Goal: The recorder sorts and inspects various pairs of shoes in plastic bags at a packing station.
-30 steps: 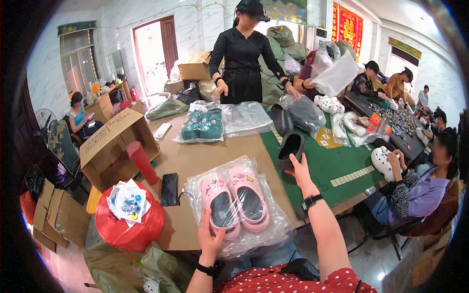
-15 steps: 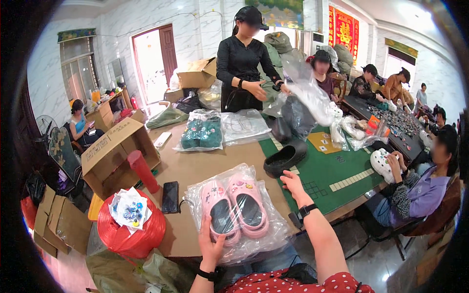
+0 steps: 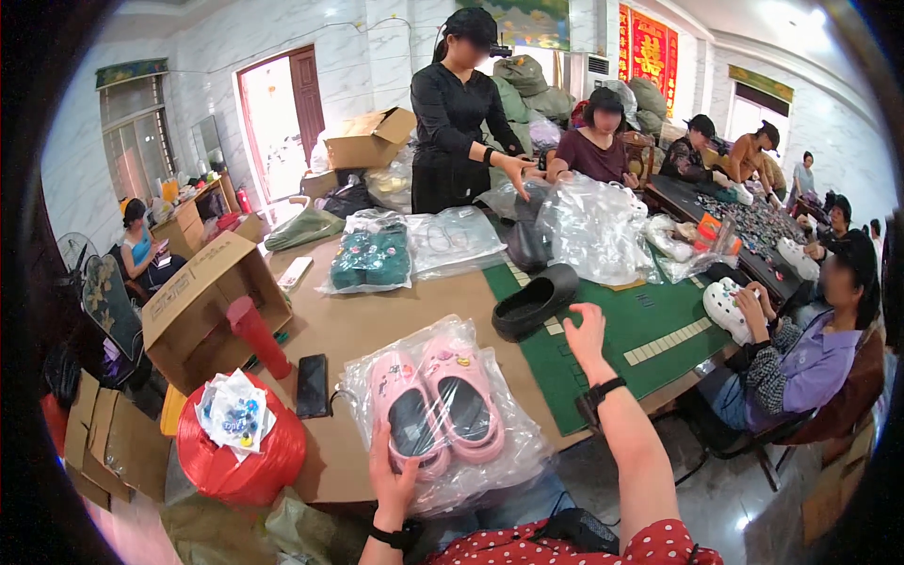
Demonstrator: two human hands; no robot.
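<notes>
A pair of pink clogs with small charms lies in a clear plastic bag at the near edge of the table. My left hand grips the bagged clogs at the lower left, thumb over one heel and fingers along the side. Beyond and to the right, my right hand is raised over the green mat, empty, its fingers apart. Close to its fingertips lies a black clog, apart from the hand. Another black clog sits farther back, beside clear plastic bags.
Bagged green clogs lie at the back left. Nearer are a cardboard box, a red cylinder, a black phone and a red twine roll. Across the table a person in black stands; a person in purple handles a white clog.
My right hand has lifted and moved slightly right and away. My left hand stays on the bagged pink clogs. The person opposite has lowered clear bags onto the table. The view has shifted slightly.
</notes>
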